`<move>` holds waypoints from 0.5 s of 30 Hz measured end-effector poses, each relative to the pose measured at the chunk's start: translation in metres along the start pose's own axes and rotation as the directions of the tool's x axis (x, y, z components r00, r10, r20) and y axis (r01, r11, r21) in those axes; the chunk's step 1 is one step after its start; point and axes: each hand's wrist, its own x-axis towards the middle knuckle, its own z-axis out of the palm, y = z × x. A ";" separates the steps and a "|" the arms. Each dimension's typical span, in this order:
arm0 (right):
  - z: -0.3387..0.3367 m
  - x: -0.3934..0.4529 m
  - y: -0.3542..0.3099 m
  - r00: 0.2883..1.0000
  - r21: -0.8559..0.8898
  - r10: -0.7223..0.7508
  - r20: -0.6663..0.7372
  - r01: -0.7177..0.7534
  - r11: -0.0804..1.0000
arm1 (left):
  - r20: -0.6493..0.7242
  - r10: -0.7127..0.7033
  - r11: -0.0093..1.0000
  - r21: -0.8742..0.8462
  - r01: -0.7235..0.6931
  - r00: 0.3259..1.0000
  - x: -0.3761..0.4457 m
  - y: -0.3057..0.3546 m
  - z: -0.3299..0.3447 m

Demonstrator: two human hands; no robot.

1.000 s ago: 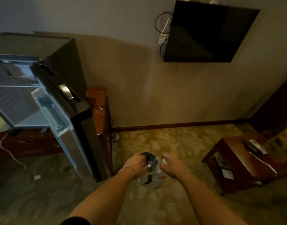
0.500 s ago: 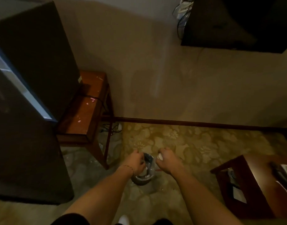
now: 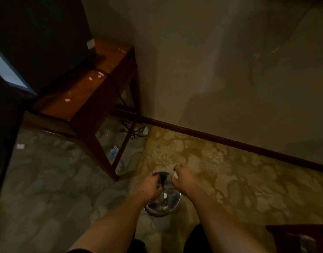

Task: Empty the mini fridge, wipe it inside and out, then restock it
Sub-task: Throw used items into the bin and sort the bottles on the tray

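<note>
Metal bin (image 3: 158, 210) on patterned carpet (image 3: 221, 179)

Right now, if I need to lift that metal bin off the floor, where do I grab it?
Take the metal bin by its rim, coming straight down from above. It stands upright on the carpet with its round mouth open upward. The near rim is free; the left hand and right hand hang over the far side.

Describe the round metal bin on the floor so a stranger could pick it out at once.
Start at the wooden side table against the wall, then drop to the patterned carpet to the right of its front leg. The metal bin stands there, under the left hand and right hand. It is the only round, shiny container on the floor, with white-capped bottles inside.
</note>
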 end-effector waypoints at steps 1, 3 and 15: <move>0.019 0.016 0.011 1.000 -0.007 0.003 -0.002 -0.003 1.000 | 0.007 0.002 1.000 0.023 -0.002 1.000 0.016 -0.009 0.017; 0.056 0.046 0.030 1.000 -0.017 -0.001 -0.007 0.001 1.000 | 0.022 0.001 0.999 0.051 -0.002 1.000 0.045 -0.028 0.050; 0.202 0.154 0.092 0.993 -0.114 -0.061 0.106 0.073 0.991 | 0.010 -0.001 0.994 0.106 0.000 1.000 0.162 -0.107 0.178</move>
